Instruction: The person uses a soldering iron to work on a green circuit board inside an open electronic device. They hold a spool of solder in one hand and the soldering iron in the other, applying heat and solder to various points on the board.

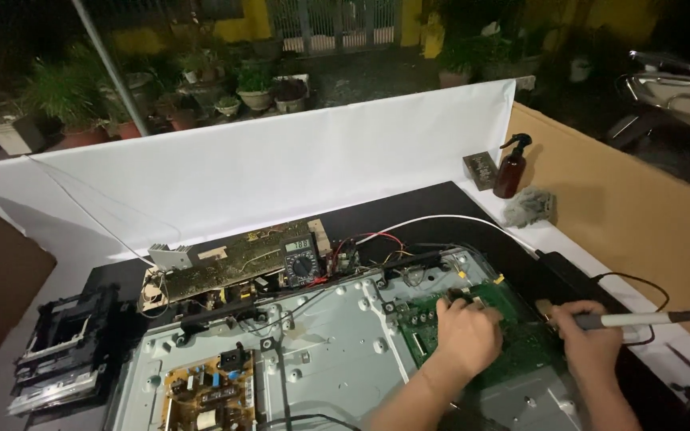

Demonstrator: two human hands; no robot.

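On the right half of the opened metal chassis (329,351), a green main circuit board (513,335) is seated flat, and both hands are applied to it. The left hand (466,334) is laid on the board's upper left area with fingers curled downward; whether anything is pinched beneath them cannot be told. The right hand (592,345) is closed around a soldering iron (624,320), gripped on its pale handle, with the tip directed left toward the board and the cord trailed off to the right.

The board is judged light, stiff and fragile: it is best held by its bare edges, never by the components or connectors. The iron is judged light but hot at the tip, so only the insulated handle is to be grasped.

Behind the chassis, a digital multimeter (299,261) is rested against a second, detached circuit board (225,267). A brown spray bottle (510,167) is stood upright at the far right corner.
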